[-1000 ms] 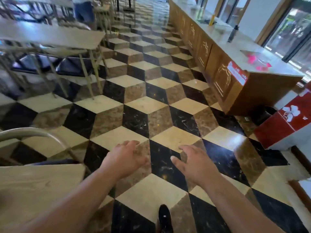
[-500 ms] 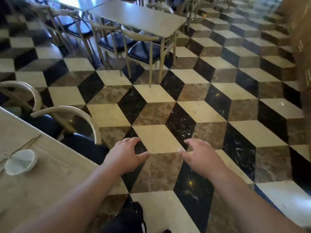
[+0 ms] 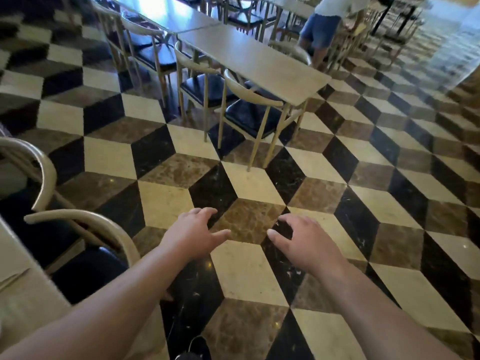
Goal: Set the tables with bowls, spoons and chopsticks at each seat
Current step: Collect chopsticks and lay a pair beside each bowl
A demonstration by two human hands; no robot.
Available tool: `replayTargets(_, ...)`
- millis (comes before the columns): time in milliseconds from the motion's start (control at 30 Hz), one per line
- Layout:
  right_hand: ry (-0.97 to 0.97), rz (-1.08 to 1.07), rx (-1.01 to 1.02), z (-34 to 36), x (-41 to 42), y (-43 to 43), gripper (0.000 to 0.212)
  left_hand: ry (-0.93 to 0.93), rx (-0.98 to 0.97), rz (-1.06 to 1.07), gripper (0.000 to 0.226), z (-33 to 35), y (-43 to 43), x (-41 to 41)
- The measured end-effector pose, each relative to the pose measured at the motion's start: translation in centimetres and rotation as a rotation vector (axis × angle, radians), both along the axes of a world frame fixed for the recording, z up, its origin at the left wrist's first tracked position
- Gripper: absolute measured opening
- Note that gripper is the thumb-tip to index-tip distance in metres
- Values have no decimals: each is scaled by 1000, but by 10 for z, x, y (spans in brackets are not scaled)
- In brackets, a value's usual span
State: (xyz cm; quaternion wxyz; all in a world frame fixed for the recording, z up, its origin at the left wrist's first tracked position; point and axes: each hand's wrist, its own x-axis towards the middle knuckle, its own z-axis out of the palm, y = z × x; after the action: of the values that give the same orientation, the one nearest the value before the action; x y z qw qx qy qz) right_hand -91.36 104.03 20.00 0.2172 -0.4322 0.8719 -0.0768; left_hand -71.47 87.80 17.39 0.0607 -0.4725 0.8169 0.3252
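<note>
Ahead, long pale table (image 3: 259,63) bare; left hand (image 3: 193,233), right hand (image 3: 306,242) empty.

Near counter (image 3: 23,294) at lower left, two chairs (image 3: 85,224) tucked along its right edge, open floor (image 3: 249,276) ahead, far counter (image 3: 249,61) beyond with chairs (image 3: 249,110) on its left side, another person (image 3: 324,24) standing behind it.

The view has swung on: the bowl on the near left table (image 3: 23,294) is out of sight, the far table (image 3: 254,61) sits more central, and a standing person (image 3: 324,24) appears far right.
</note>
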Motion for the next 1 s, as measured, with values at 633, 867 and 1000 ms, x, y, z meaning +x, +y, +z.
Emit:
replayTargets(633, -82, 816, 53, 9, -64, -429, 69, -68, -30, 786, 84, 14, -226, -2)
replayTargets(867, -95, 1284, 1, 15, 83, -506, 66, -78, -57, 1251, 82, 11, -193, 89)
replayTargets(1000, -92, 1552, 25, 11, 179, -503, 65, 34, -39, 1500, 78, -2, -162, 140)
